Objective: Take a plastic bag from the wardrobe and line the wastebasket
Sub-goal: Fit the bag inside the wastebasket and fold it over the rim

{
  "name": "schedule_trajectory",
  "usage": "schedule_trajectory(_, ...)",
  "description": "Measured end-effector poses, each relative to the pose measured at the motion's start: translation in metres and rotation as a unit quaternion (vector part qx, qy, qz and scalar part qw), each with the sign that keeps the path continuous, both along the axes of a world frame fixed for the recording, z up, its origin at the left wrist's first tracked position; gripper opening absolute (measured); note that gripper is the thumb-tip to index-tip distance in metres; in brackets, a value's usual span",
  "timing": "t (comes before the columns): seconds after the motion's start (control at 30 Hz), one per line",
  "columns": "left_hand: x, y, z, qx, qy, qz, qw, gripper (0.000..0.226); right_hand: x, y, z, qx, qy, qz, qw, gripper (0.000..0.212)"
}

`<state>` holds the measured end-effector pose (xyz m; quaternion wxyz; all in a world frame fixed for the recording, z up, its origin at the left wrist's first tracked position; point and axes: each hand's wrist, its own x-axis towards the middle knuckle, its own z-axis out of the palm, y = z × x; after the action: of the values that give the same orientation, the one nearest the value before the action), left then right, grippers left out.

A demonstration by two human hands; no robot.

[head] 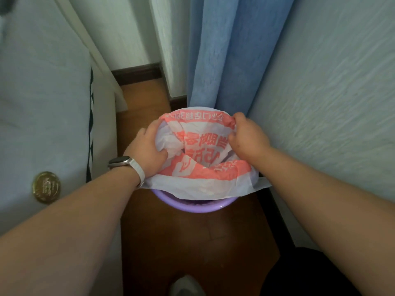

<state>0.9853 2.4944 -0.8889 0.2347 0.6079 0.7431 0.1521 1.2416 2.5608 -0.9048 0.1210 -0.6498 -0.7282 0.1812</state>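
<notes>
A white plastic bag (pixel 198 182) with pink-red printing lies spread over the mouth of a purple wastebasket (pixel 192 207) on the wooden floor. Only the basket's near rim shows; the bag hides the rest. My left hand (pixel 147 150), a watch with a white strap on its wrist, grips the bag's left edge. My right hand (pixel 245 137) pinches the bag's far right edge near the curtain. The bag's middle sags down into the basket.
A bed with a pale cover (pixel 42 103) stands close on the left, a gold round object (pixel 46 188) lying on it. A blue curtain (pixel 224 50) hangs behind the basket. A white textured wall (pixel 331 103) runs along the right. A shoe tip (pixel 186 285) shows below.
</notes>
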Motion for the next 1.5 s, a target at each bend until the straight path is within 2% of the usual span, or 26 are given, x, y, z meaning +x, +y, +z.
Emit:
schedule_trajectory(0.1,0.004,-0.006,0.008,-0.026,0.066,-0.017,0.997,0.075,0.003,-0.009,0.008,-0.007,0.006,0.014,1.000,0.036)
schedule_trajectory(0.2,0.011,-0.016,0.016,-0.013,0.205,-0.047,0.977,0.067,0.004,-0.028,0.020,0.029,0.001,0.041,0.999,0.047)
schedule_trajectory(0.33,0.016,-0.039,0.028,0.010,0.311,-0.132,0.941,0.062,-0.003,-0.071,0.031,0.054,-0.047,0.104,0.992,0.043)
schedule_trajectory(0.43,0.019,-0.057,0.038,0.009,0.271,-0.249,0.930,0.062,-0.003,-0.108,0.031,0.027,-0.025,0.169,0.985,0.043)
schedule_trajectory(0.5,0.023,-0.067,0.047,-0.043,0.252,-0.308,0.916,0.062,0.002,-0.128,0.032,-0.003,-0.008,0.197,0.980,0.049)
schedule_trajectory(0.57,0.023,-0.076,0.053,-0.093,0.278,-0.340,0.893,0.062,0.008,-0.139,0.035,-0.026,-0.003,0.219,0.975,0.055)
schedule_trajectory(0.73,0.012,-0.092,0.048,-0.101,0.291,-0.335,0.890,0.053,0.019,-0.141,0.041,0.003,-0.021,0.254,0.967,0.046)
schedule_trajectory(0.87,0.008,-0.093,0.033,-0.078,0.240,-0.305,0.918,0.044,0.026,-0.135,0.027,0.029,-0.044,0.281,0.958,0.035)
schedule_trajectory(1.0,0.002,-0.096,0.025,-0.037,0.249,-0.286,0.925,0.038,0.028,-0.129,0.014,0.051,-0.060,0.283,0.956,0.014)
schedule_trajectory(1.1,0.003,-0.090,0.025,-0.015,0.253,-0.287,0.924,0.029,0.027,-0.124,0.013,0.063,-0.063,0.280,0.956,0.014)
schedule_trajectory(1.23,0.007,-0.084,0.024,-0.038,0.287,-0.296,0.910,0.024,0.024,-0.122,0.010,0.067,-0.068,0.268,0.959,0.016)
schedule_trajectory(1.33,0.006,-0.088,0.024,-0.036,0.323,-0.321,0.890,0.036,0.023,-0.125,0.010,0.067,-0.066,0.268,0.959,0.013)
schedule_trajectory(1.43,0.012,-0.092,0.031,-0.003,0.298,-0.349,0.888,0.062,0.023,-0.128,0.011,0.070,-0.061,0.270,0.958,0.010)
schedule_trajectory(1.5,0.024,-0.091,0.036,0.001,0.271,-0.368,0.889,0.068,0.021,-0.130,0.013,0.079,-0.057,0.279,0.955,0.009)
